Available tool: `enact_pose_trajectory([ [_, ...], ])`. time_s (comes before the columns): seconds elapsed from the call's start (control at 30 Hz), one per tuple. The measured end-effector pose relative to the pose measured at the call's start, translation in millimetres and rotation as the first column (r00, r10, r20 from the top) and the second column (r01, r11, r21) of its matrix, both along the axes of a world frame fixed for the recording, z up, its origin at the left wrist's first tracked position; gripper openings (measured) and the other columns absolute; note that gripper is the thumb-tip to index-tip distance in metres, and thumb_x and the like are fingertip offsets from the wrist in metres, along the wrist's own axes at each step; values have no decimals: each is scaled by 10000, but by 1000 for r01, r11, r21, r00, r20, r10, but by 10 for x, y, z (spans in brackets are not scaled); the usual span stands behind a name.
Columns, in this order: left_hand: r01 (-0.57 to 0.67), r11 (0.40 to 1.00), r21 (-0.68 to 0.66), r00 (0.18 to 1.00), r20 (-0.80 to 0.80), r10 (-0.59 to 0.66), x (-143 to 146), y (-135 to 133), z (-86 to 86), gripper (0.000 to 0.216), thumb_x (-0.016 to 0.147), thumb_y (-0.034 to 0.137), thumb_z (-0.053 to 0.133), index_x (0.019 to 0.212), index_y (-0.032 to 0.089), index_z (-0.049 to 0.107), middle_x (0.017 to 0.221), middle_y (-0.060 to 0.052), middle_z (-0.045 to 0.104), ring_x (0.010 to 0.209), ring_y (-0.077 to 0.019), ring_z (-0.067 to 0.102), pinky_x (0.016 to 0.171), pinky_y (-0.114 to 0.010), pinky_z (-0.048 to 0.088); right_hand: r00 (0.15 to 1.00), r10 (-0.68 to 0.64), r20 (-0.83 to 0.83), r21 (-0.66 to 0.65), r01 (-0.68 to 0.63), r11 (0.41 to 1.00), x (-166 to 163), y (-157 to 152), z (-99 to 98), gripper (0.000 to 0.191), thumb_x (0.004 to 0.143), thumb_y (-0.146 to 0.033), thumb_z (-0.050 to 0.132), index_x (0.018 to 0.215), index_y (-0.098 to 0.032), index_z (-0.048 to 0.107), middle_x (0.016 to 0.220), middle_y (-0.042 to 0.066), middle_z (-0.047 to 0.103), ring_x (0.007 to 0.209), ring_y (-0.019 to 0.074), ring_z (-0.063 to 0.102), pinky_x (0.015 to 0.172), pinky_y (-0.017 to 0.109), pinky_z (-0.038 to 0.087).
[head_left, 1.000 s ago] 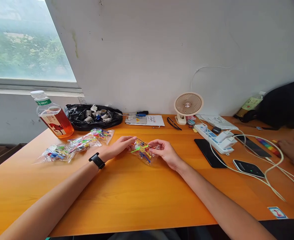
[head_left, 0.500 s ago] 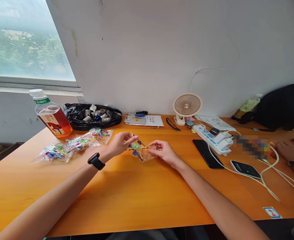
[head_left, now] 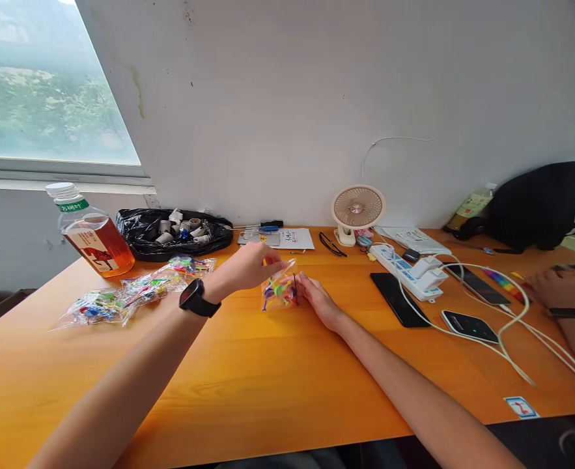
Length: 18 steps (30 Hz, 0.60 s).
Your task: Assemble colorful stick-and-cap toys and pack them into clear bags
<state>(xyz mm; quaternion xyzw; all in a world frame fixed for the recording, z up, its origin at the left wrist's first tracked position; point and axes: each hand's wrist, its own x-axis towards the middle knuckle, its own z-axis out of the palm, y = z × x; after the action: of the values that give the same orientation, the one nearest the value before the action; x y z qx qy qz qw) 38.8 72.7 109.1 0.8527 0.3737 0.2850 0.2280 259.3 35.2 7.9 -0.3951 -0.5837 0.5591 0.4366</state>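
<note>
A small clear plastic bag (head_left: 279, 288) of bright plastic sticks and discs hangs upright just above the orange table (head_left: 248, 384). My left hand (head_left: 251, 266), with a black watch on its wrist, pinches the bag's top edge. My right hand (head_left: 316, 297) rests on the table at the bag's right side, its fingers closed on the bag's edge. Several more such bags (head_left: 135, 291) lie in a row to the left of my left hand.
At the back left stand a bottle of amber drink (head_left: 89, 233) and a black bag of small parts (head_left: 174, 231). A small fan (head_left: 357, 212), glasses, a power strip (head_left: 407, 262), phones and white cables lie to the right. Another person's hand (head_left: 558, 290) rests at the right edge.
My left hand has lifted the bag from lying flat to hanging upright. My right hand has slid in under it. The view has shifted slightly to the right.
</note>
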Motion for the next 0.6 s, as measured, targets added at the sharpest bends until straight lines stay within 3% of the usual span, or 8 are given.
enact_pose_trajectory([
  [0.13,-52,999,8,998,23,51,109,45,25,396,871,546,760,855,151,789,687,-41,701,585,-138,564,556,-250,408,991,-108,-80,-14,107,994,-53,-4,-38,541,845,-734,740,969,-208,775,853,21,696,726,159,594,681,266,489],
  [0.23,-55,998,-44,998,8,55,17,116,41,357,791,477,850,904,143,798,705,-35,712,633,-143,602,562,-235,423,971,-185,-149,-48,179,983,-68,10,-68,501,827,-700,777,892,-203,766,848,26,706,712,158,586,657,266,495],
  [0.4,126,983,-134,989,-65,-135,-230,206,84,247,876,419,772,865,179,831,728,-23,736,635,-124,590,557,-222,412,979,-170,-115,14,172,985,-51,5,-27,470,885,-675,730,927,-212,803,1030,68,766,963,224,677,805,296,542],
  [0.5,185,976,-117,982,71,-177,-272,191,128,285,890,450,768,844,171,805,756,-36,738,671,-130,610,583,-222,444,988,-138,-63,45,141,989,-37,-4,-4,468,905,-668,712,973,-214,805,988,60,771,913,210,683,788,299,540],
  [0.6,187,962,-197,949,289,-126,-262,195,149,304,896,452,769,874,149,757,799,-64,749,702,-140,654,626,-230,501,995,-94,-36,45,95,994,-26,12,-33,469,916,-652,709,1045,-208,783,957,56,778,869,196,694,813,317,545],
])
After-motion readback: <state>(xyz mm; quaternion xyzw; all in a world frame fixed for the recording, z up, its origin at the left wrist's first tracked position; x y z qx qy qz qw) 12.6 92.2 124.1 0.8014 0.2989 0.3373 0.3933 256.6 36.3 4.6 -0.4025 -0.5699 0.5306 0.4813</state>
